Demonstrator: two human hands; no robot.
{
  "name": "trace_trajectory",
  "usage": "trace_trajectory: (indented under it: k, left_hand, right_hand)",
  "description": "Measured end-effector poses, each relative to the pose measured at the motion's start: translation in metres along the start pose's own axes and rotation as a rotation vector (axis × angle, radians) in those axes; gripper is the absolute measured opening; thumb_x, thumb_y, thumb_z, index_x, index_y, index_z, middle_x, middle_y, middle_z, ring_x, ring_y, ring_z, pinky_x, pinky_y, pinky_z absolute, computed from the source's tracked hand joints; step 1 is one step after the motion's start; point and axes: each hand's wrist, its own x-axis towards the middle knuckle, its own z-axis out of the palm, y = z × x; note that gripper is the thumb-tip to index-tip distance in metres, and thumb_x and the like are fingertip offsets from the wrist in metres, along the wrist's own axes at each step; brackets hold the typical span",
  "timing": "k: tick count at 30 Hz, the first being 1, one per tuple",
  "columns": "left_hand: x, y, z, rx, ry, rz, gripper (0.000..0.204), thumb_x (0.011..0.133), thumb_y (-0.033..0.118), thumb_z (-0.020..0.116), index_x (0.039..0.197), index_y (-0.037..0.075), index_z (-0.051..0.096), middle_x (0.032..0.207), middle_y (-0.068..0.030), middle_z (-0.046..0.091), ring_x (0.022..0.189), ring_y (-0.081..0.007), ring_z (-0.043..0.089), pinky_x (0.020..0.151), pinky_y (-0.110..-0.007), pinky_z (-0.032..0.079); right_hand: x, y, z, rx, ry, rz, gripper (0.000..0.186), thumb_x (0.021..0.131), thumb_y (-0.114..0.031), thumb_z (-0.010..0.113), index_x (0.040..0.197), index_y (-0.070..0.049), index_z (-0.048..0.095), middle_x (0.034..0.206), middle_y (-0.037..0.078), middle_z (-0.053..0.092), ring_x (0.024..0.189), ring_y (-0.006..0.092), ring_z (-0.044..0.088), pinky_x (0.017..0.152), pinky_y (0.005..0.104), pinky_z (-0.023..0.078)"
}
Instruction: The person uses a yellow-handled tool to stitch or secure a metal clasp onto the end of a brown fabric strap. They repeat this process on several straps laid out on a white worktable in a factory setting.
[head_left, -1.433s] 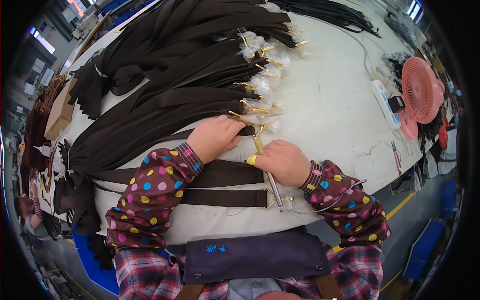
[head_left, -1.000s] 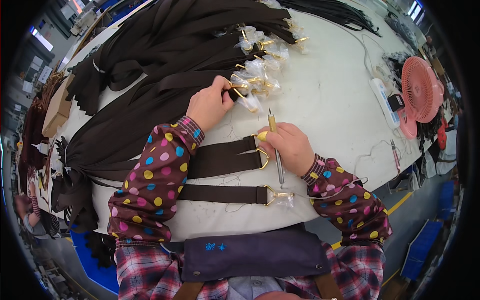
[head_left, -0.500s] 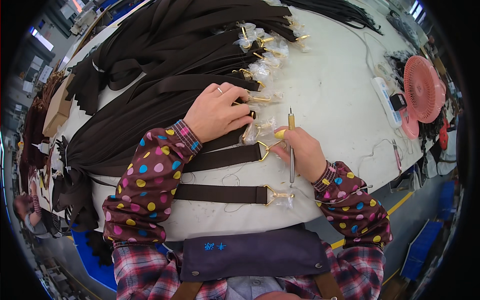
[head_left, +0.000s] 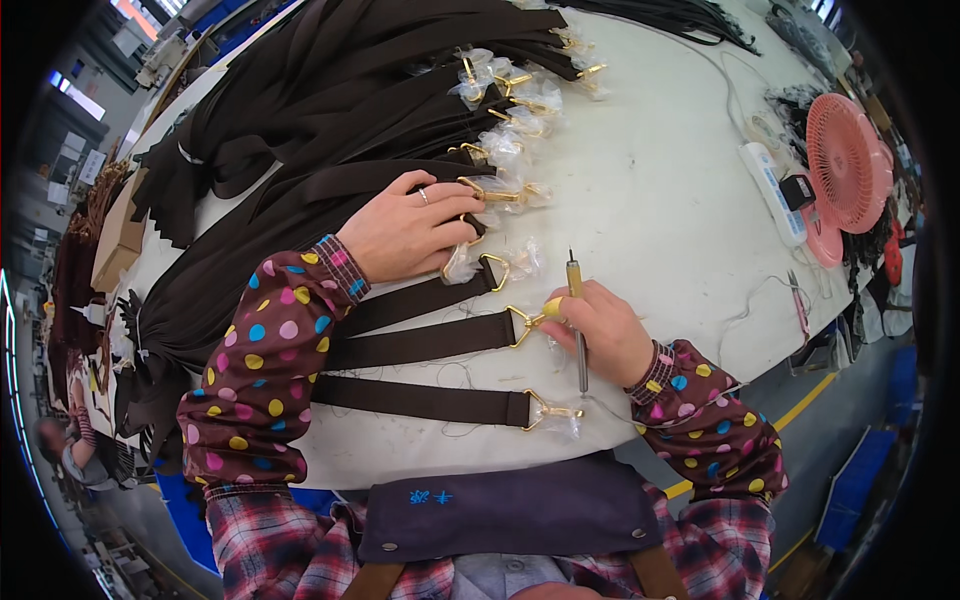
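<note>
Brown webbing straps with gold metal clasps now lie three abreast in front of the person on the white table (head_left: 660, 210); a second and a half ago only two lay there. Since then the left hand (head_left: 405, 232) has gone up to the big heap of dark brown straps (head_left: 330, 110) and drawn one more out, so the uppermost strap (head_left: 420, 298) is the newcomer, its clasp (head_left: 492, 272) partly in a clear plastic wrap. Judging by this, the work goes strap by strap, and the heap is far from used up.

That left hand lies palm down, fingers curled loosely over the strap's end and the crumpled wrap, pressing rather than pinching; a ring shows on one finger. The right hand (head_left: 600, 330) is closed around a slim pen-like tool with a yellow collar (head_left: 577, 310), tip pointing away from the body, and its thumb and forefinger touch the clasp of the middle strap (head_left: 525, 322). The nearest strap (head_left: 420, 402) lies untouched. A pink fan (head_left: 845, 165) stands well apart at the right.
</note>
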Motion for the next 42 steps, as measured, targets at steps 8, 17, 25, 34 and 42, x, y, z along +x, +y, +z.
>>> trace_trajectory:
  k: [8,17,25,34,42]
  left_hand:
    - [0.064,0.008,0.042,-0.07,0.296,-0.644,0.039,0.082,0.039,0.07,0.099,0.009,0.053,0.091,-0.0072,0.056,0.081,-0.0267,0.058,0.069,-0.041,0.044]
    - [0.042,-0.013,0.05,-0.089,0.596,-0.209,0.036,0.073,0.029,0.078,0.104,0.023,0.061,0.109,0.0014,0.055,0.1,-0.0204,0.055,0.092,-0.038,0.041]
    - [-0.005,0.046,0.017,-0.23,0.183,-0.278,0.019,0.08,0.028,0.072,0.088,0.012,0.065,0.088,-0.0035,0.057,0.081,-0.0221,0.057,0.07,-0.032,0.048]
    - [0.005,0.052,0.029,-0.175,0.276,-0.518,0.037,0.077,0.022,0.076,0.107,0.008,0.059,0.097,-0.0085,0.053,0.083,-0.0259,0.058,0.069,-0.035,0.049]
    - [-0.018,0.098,0.004,-0.845,0.052,-0.547,0.039,0.076,0.014,0.078,0.108,0.007,0.058,0.096,-0.0057,0.05,0.068,-0.0156,0.048,0.064,-0.028,0.046]
  right_hand:
    - [-0.001,0.001,0.002,-0.031,0.024,-0.033,0.024,0.079,-0.009,0.072,0.093,-0.005,0.053,0.08,0.009,0.055,0.077,0.0264,0.057,0.065,0.0363,0.049]
    - [0.005,0.007,0.003,-0.07,0.049,-0.039,0.021,0.08,-0.01,0.07,0.092,-0.005,0.053,0.082,0.01,0.054,0.08,0.0265,0.056,0.067,0.036,0.048]
    - [0.002,0.004,0.001,-0.065,0.021,-0.027,0.021,0.08,-0.01,0.07,0.092,-0.005,0.053,0.083,0.01,0.054,0.081,0.0272,0.056,0.067,0.0361,0.049]
    - [0.007,0.006,0.001,-0.051,0.047,-0.026,0.024,0.079,-0.009,0.07,0.094,-0.005,0.052,0.084,0.01,0.055,0.08,0.0283,0.057,0.067,0.0372,0.049]
    - [0.016,0.006,-0.006,0.067,0.056,0.061,0.028,0.084,-0.005,0.068,0.11,-0.002,0.057,0.091,0.012,0.065,0.078,0.0251,0.06,0.069,0.0312,0.05]
